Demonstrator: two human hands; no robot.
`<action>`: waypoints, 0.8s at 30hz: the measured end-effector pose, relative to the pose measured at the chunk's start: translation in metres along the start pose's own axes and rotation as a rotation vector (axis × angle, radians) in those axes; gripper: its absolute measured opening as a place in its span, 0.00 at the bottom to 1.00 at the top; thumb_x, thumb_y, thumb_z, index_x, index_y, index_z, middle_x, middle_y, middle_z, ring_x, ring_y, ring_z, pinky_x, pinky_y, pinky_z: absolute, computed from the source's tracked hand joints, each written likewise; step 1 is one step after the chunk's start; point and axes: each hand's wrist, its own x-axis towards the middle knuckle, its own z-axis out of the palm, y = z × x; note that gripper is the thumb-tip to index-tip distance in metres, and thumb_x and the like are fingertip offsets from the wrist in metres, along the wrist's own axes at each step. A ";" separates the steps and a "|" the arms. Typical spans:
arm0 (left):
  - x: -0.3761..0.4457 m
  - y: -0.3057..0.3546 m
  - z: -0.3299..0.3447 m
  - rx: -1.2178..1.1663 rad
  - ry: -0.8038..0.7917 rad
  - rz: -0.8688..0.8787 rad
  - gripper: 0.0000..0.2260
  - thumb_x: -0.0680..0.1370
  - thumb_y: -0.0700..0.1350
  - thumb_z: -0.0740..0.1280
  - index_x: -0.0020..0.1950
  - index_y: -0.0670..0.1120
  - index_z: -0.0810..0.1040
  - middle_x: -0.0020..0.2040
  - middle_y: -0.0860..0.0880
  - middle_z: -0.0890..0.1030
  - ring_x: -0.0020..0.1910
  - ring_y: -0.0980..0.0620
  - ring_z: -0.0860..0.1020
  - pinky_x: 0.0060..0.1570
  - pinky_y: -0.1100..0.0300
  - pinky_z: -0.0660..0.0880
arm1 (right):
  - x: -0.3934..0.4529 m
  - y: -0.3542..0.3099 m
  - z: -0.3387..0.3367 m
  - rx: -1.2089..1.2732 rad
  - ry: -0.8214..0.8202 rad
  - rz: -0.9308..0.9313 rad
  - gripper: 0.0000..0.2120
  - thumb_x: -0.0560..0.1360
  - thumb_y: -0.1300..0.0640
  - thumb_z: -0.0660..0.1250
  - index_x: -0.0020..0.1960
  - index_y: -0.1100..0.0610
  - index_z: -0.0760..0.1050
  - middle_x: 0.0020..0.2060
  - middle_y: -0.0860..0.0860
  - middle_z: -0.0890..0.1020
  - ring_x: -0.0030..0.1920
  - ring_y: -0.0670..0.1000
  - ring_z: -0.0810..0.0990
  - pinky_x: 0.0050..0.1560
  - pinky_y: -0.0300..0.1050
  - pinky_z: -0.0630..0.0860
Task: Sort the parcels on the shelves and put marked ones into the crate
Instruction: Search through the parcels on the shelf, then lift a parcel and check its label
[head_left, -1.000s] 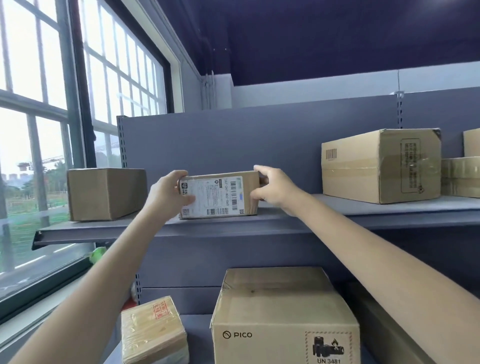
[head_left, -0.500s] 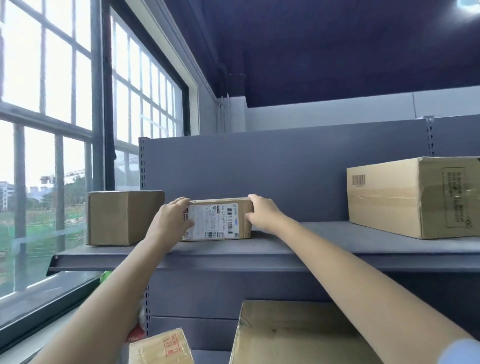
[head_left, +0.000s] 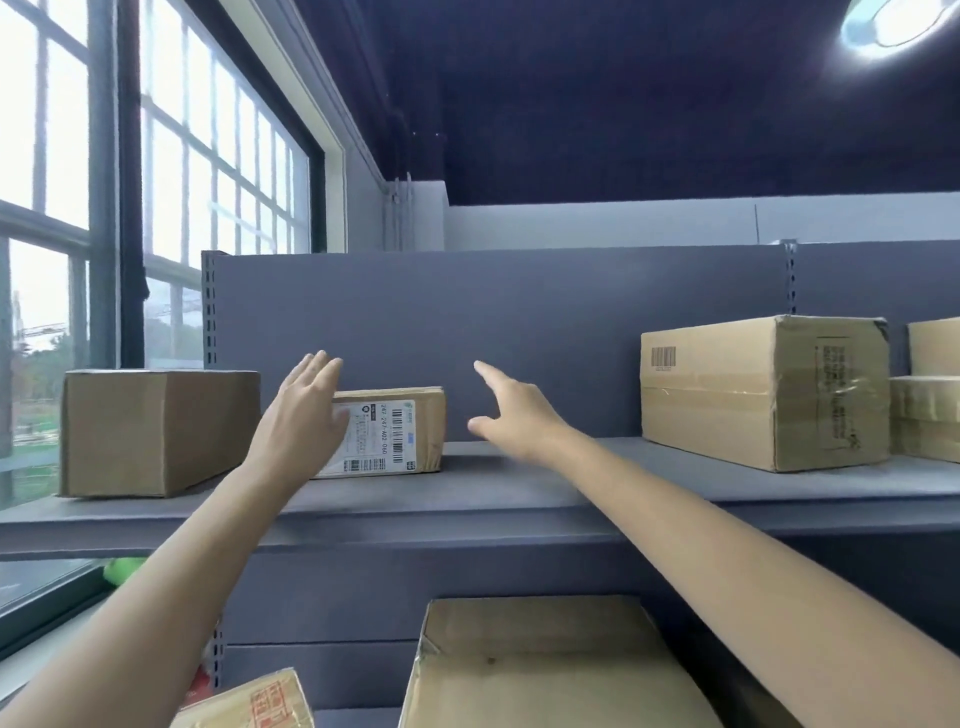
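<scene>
The grey shelf (head_left: 519, 499) carries, left to right, a plain box (head_left: 156, 431) at its left end, a small labelled parcel (head_left: 395, 431) just beside it, and, well apart to the right, a large taped box (head_left: 763, 389) with two stacked boxes (head_left: 930, 395) beside that.

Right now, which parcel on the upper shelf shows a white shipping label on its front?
The small flat parcel between the hands, partly behind the left hand. The plain box beside it shows no label; the large box carries only a small barcode.
</scene>
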 end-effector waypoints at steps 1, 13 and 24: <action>0.002 0.012 0.001 -0.024 0.011 0.021 0.24 0.75 0.34 0.64 0.70 0.36 0.64 0.72 0.39 0.65 0.74 0.43 0.58 0.70 0.51 0.58 | -0.008 0.008 -0.014 -0.054 0.054 -0.043 0.30 0.74 0.60 0.63 0.73 0.57 0.57 0.72 0.54 0.64 0.71 0.53 0.61 0.61 0.37 0.60; -0.015 0.176 0.033 -0.311 -0.081 0.095 0.22 0.75 0.41 0.63 0.70 0.43 0.68 0.73 0.45 0.65 0.69 0.42 0.67 0.65 0.57 0.61 | -0.088 0.144 -0.216 -0.091 0.843 0.318 0.18 0.75 0.60 0.61 0.65 0.61 0.68 0.64 0.57 0.73 0.60 0.55 0.73 0.50 0.40 0.65; -0.023 0.246 0.056 -0.440 -0.281 -0.016 0.23 0.76 0.44 0.62 0.71 0.44 0.65 0.52 0.46 0.75 0.35 0.54 0.72 0.39 0.60 0.66 | -0.095 0.205 -0.222 0.264 0.760 0.533 0.19 0.78 0.44 0.53 0.50 0.60 0.71 0.48 0.55 0.76 0.50 0.56 0.73 0.48 0.47 0.67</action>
